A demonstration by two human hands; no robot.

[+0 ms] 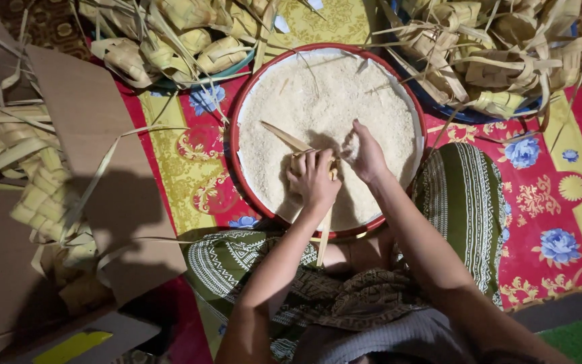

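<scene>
Floral mat [547,202], left hand [312,180] hiding woven pouch [299,159], right hand [366,156] cupping rice [325,94]

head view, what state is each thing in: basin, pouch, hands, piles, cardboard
red basin: nearly full of white rice
woven leaf pouch: held over the rice, leaf strips trailing
left hand: closed in a grip on the pouch
right hand: cupped, rice in the fingers
pouch pile top left: heaped, woven
pouch pile top right: heaped, woven
cardboard: lying flat, partly folded
</scene>
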